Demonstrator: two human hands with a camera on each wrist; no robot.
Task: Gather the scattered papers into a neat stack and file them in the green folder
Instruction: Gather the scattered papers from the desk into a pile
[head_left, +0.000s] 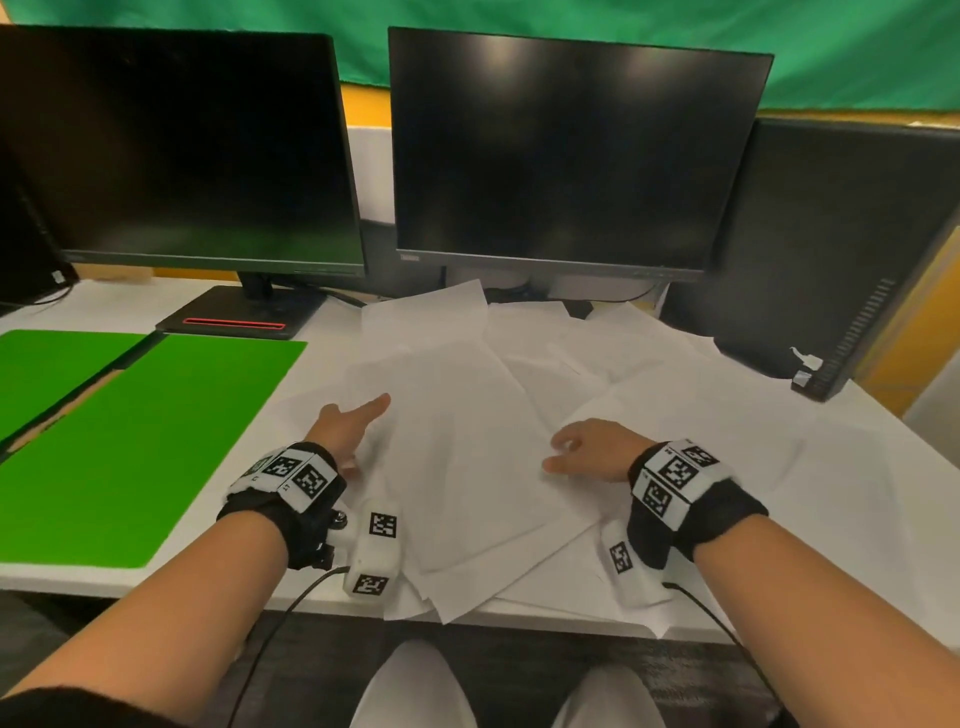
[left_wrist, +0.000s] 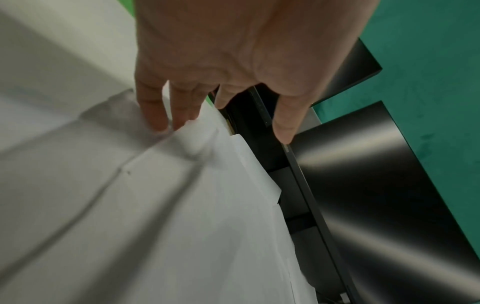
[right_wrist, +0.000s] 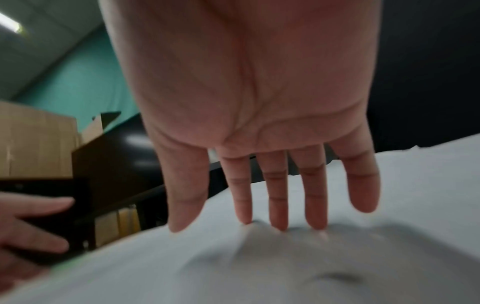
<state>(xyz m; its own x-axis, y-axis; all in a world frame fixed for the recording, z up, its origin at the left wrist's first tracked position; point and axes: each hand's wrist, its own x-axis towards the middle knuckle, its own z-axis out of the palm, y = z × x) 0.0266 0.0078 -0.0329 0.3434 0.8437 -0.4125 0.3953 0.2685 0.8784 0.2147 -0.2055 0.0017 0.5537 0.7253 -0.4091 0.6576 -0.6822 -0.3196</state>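
Note:
Several white papers (head_left: 467, 415) lie scattered and overlapping across the middle of the white desk, some hanging over its front edge. The green folder (head_left: 140, 441) lies open and flat to their left. My left hand (head_left: 353, 426) rests on the left side of the pile, forefinger stretched out. In the left wrist view its fingertips (left_wrist: 155, 119) touch the edge of a sheet (left_wrist: 155, 205), which buckles slightly. My right hand (head_left: 592, 449) lies on the pile's right side. In the right wrist view its straight fingers (right_wrist: 275, 195) press tip-down on the paper (right_wrist: 285, 267). Neither hand grips anything.
Two dark monitors (head_left: 176, 150) (head_left: 571, 156) stand at the back, the left one's base (head_left: 244, 317) just beyond the folder. A black computer tower (head_left: 831, 249) stands at the right, close to the far papers. The desk's front edge (head_left: 156, 582) runs near my wrists.

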